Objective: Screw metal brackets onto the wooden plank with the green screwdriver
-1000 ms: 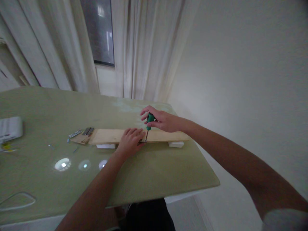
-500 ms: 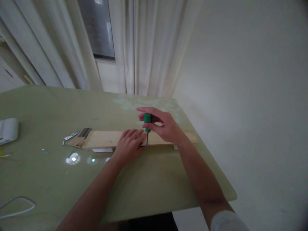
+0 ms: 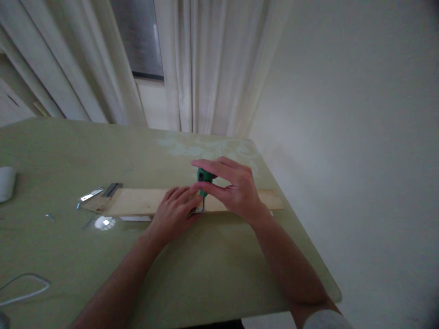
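A long pale wooden board [image 3: 133,199] lies on the table. Across its middle, my left hand [image 3: 175,211] rests with fingers stretched out, thumb side by the near edge. A small metal hinge plate [image 3: 197,210] sits at that edge, partly covered by my left hand. My right hand [image 3: 233,185] is closed on the green handle of a screwdriver [image 3: 203,183], thumb and fingers around it, index finger reaching over the top. The screwdriver stands nearly upright, its tip down at the plate. Any screw under the tip is too small to make out.
On the board's left end lie a dark hinge [image 3: 112,189] and a silver metal strip [image 3: 91,194]. Small metal bits [image 3: 50,217] are scattered left of it. A white object [image 3: 7,183] and a pale cable [image 3: 30,285] lie farther left on the green table [image 3: 219,269].
The board with both hands appears slightly farther left and lower in view. My right hand has turned around the screwdriver handle, and the handle leans a little differently.
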Available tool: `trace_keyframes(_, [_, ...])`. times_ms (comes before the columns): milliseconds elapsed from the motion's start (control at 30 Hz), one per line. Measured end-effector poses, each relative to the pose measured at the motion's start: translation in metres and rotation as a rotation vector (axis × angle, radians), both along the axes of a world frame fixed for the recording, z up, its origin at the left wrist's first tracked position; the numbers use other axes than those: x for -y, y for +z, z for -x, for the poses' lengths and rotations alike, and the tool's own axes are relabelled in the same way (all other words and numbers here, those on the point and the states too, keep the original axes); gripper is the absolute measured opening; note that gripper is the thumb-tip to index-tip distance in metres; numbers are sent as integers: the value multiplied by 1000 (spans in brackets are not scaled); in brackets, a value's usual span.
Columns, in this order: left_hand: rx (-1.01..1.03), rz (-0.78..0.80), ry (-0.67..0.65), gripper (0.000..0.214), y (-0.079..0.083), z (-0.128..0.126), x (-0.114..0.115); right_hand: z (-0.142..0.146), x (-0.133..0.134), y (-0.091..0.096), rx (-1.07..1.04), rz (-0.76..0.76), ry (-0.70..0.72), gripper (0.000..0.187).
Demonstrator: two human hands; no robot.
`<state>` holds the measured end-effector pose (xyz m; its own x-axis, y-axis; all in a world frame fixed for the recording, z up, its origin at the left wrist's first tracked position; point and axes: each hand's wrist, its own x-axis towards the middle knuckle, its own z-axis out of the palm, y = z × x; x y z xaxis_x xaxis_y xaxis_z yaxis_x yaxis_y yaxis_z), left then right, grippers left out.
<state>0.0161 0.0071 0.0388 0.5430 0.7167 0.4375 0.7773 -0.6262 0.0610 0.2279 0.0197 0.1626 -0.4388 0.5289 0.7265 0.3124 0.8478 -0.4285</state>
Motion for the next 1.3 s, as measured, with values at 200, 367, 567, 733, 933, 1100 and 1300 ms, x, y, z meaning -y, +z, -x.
trace_keyframes(200, [-5, -4, -1, 20, 2, 0, 0, -3, 1, 3, 56, 179, 267, 46])
trace_keyframes(367, [-8, -4, -3, 30, -1, 0, -1, 12, -9, -15, -193, -48, -1, 26])
trace_keyframes(567, [5, -6, -2, 20, 0, 0, -1, 4, -2, -3, -7, 132, 311, 40])
trace_keyframes(733, [16, -17, -5, 17, -2, 0, -1, -3, -7, -8, 7, 213, 306, 37])
trace_keyframes(933, [45, -8, -4, 23, -3, 0, -2, 4, 4, 0, 70, 161, 284, 45])
trace_keyframes(1100, [32, 8, -4, 25, -1, -1, -1, -3, 7, 7, 97, 134, 224, 40])
trace_keyframes(1300, [28, 8, -6, 38, -3, 0, -2, 1, 0, -6, 39, -15, -126, 26])
